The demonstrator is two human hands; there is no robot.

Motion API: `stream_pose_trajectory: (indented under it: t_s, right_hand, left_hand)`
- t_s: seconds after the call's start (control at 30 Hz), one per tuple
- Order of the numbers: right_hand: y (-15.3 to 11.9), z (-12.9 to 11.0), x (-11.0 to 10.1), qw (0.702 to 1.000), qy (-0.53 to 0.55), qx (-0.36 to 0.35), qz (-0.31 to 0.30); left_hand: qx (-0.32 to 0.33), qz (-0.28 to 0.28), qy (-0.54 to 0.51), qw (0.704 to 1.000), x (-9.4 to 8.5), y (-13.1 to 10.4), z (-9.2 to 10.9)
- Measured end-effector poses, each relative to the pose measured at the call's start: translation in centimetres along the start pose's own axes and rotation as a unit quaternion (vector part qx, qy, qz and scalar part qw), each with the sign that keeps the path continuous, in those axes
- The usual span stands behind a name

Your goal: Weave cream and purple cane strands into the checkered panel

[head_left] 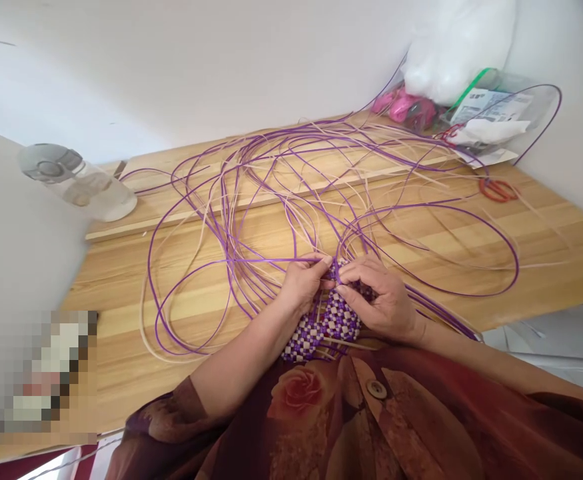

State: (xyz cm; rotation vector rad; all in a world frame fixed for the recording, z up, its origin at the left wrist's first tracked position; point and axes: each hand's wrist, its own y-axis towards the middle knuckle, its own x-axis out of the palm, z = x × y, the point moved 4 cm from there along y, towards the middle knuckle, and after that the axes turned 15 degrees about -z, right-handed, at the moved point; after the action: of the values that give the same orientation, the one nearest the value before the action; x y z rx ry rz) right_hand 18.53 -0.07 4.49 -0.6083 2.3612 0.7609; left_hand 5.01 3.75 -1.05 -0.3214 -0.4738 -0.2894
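A purple and cream woven piece (pixel 342 317) with a checkered pattern rests against my body at the table's front edge. My left hand (pixel 305 280) pinches a purple strand (pixel 271 259) at the piece's upper edge, and that strand runs off to the left. Close beside it, my right hand (pixel 379 293) has thumb and fingertips closed at the same edge, around a purple strand that loops up and to the right. Long loose purple and cream strands fan out from the work over the table. My fingers hide part of the weave.
The wooden table (pixel 126 287) has a raised ledge along the wall. A clear bottle (pixel 106 193) with a grey lid stands at left. Orange-handled scissors (pixel 499 191) lie at right, below plastic bags (pixel 459 53). A blurred-out object (pixel 49 373) lies at front left.
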Motion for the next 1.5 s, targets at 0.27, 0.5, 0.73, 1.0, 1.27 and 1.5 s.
stream_pose_trajectory:
  t_s: [0.27,0.5,0.73,1.0,1.27,1.5]
  right_hand:
    - [-1.3,1.4,0.8,0.995,0.081,0.043,0.03]
    - [-1.1,1.1,1.0,0.992,0.123,-0.014,0.031]
    - [-1.1,2.7,2.0,0.958,0.259,0.121,-0.014]
    - [-0.9,2.8,2.1,0.954,0.256,0.147,-0.049]
    - [1.9,5.7,-0.9,0.862,0.356,0.354,-0.065]
    - [5.9,6.8,-0.3,0.918,0.233,0.306,-0.101]
  left_hand:
    - [-0.008,0.012,0.007,1.0,-0.2,0.2,-0.1]
    - [-0.048,-0.043,0.07,0.995,0.2,0.0,0.5]
    - [0.002,0.03,0.134,0.991,0.2,0.3,-0.2]
    - [0.002,0.01,0.138,0.99,0.0,0.4,-0.4]
    - [-0.001,0.005,0.073,0.997,-0.1,0.3,0.2]
    - [-0.012,-0.01,0.064,0.998,0.0,0.4,0.4]
